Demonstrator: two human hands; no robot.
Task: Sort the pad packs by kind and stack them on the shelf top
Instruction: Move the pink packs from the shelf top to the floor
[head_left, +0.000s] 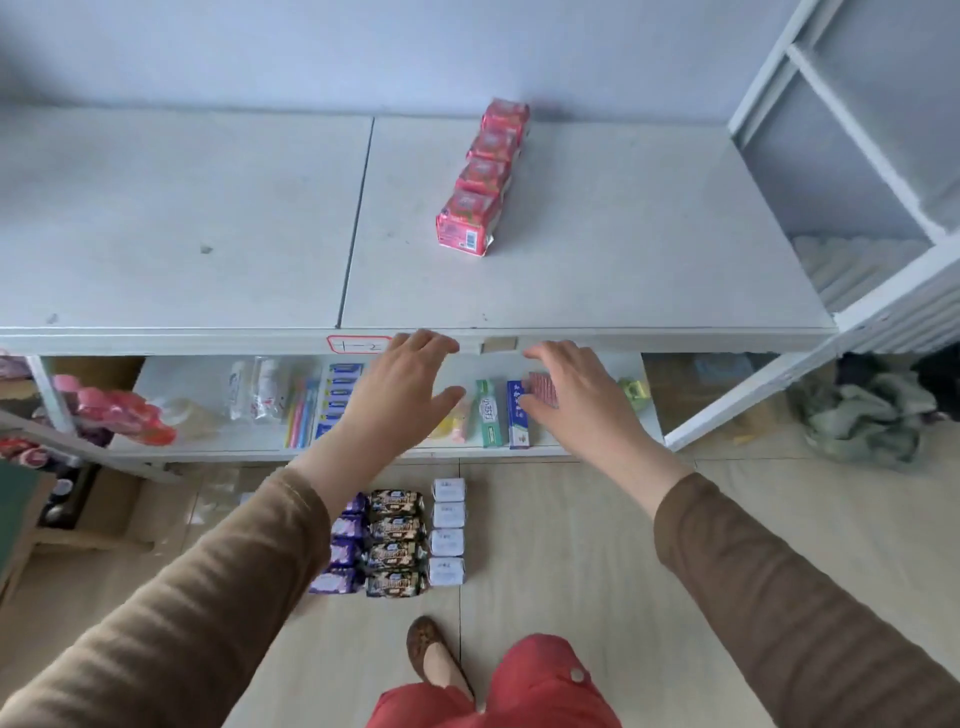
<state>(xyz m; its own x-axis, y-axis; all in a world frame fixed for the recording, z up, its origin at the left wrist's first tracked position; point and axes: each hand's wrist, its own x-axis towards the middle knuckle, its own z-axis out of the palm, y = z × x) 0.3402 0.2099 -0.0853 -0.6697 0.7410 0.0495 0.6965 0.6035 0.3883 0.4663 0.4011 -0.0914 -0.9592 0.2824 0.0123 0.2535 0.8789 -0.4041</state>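
While both hands, left (402, 387) and right (574, 387), hang open and empty mid-frame, remaining pad packs (397, 538) lie in floor rows below; red packs (480, 179) line the shelf top (649, 249) above.

On the shelf top's (571, 270) front edge, a red-bordered label (358, 344) bears hand-drawn strokes that cannot be read. The nearest red pack (467, 223) on that top shows a barcode; its print is too small. Boxes below carry illegible characters.
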